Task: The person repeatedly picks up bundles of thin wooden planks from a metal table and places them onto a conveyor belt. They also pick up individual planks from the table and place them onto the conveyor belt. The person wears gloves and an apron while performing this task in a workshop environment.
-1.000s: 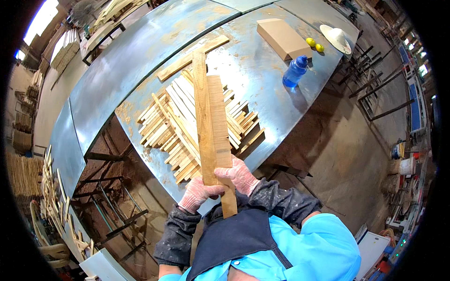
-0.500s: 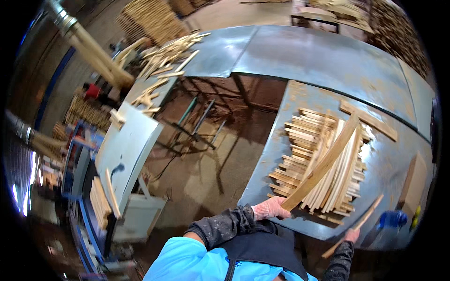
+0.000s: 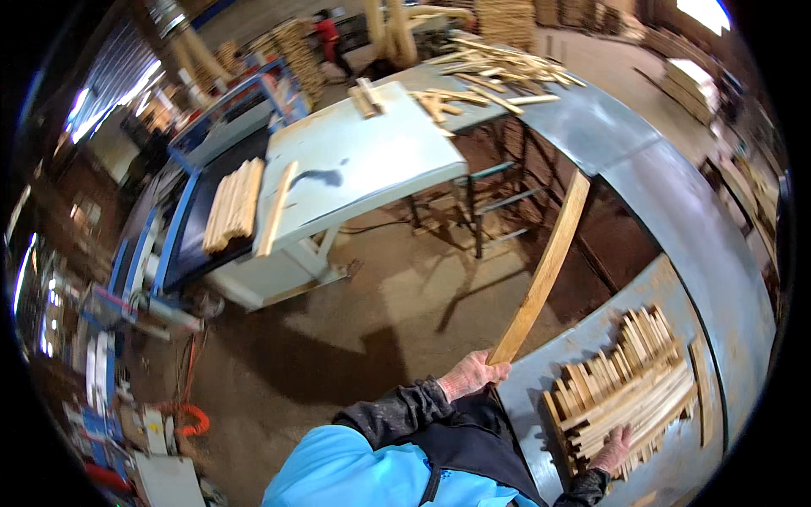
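My left hand (image 3: 476, 375), in a pale pinkish glove, is closed around the near end of a long wooden board (image 3: 545, 270). The board slants up and away over the gap between the tables. On the right, my gloved right hand (image 3: 612, 450) lies on a pile of wooden strips (image 3: 634, 401), its fingers apart and nothing visibly gripped. Long strips in the pile lie across shorter ones. The pile sits on a grey metal-topped table (image 3: 528, 406), with a separate flat piece of wood (image 3: 701, 393) beyond it.
A pale machine table (image 3: 372, 160) stands ahead on the left, with a loose strip (image 3: 277, 207) and a bundle of strips (image 3: 234, 205) near its left side. Scattered sticks (image 3: 498, 72) cover the far table. A person in red (image 3: 328, 38) is in the background.
My view has swung left. The board in my left hand now points more steeply away, off the pile. My right hand has let go of its strip and moved onto the pile.
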`<state>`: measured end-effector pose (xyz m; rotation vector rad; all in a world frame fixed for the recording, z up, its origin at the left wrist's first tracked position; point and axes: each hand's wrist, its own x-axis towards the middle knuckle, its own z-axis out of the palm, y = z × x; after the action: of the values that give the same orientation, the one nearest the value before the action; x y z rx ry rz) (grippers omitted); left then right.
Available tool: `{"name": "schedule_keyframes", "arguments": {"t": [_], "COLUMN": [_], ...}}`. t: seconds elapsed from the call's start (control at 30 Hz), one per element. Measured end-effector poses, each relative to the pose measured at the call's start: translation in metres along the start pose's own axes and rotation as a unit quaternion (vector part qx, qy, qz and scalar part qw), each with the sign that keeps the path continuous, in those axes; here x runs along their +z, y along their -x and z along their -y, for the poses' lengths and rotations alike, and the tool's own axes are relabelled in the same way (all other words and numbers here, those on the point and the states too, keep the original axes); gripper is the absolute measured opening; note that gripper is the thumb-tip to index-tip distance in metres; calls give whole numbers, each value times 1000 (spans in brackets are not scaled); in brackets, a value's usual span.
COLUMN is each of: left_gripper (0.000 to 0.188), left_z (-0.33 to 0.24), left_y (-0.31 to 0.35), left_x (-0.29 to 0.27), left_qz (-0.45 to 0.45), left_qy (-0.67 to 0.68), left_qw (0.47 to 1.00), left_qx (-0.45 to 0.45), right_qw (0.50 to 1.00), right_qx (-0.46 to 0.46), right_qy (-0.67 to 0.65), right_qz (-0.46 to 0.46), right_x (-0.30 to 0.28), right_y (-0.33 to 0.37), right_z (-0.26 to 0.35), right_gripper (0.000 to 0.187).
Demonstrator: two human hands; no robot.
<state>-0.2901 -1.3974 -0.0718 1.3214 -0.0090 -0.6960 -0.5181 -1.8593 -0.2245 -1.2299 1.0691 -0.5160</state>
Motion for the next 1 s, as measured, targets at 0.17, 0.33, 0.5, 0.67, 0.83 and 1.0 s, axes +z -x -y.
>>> {"name": "schedule_keyframes", "arguments": {"t": [0.17,0.33,0.5,0.67,0.83,1.0], "left_gripper": [57,63,51,38,26,35], "left_z": [-26,-40,-33,-53,-88,-130], "left_y": [62,154,250,325,383,423], "left_x": [-133,-275,-385,-461,-559,-686], "left_qz": [-106,-266,-436,-602,-694,-722], "left_qy": [11,-20,-2,8,29,1], "left_qw": [988,951,880,776,704,679], "left_qx": [108,156,189,189,150,136], "right_qw": [969,920,827,725,649,611], "right_qx": [6,40,105,129,130,162], "right_qy": [28,66,163,260,305,285], "right_qz": [244,383,528,625,685,721], "right_x": [229,394,528,641,746,845], "right_y": [137,258,362,441,497,567], "right_z": [50,15,-37,-72,-115,-125], "right_gripper": [50,48,59,63,63,60]}}
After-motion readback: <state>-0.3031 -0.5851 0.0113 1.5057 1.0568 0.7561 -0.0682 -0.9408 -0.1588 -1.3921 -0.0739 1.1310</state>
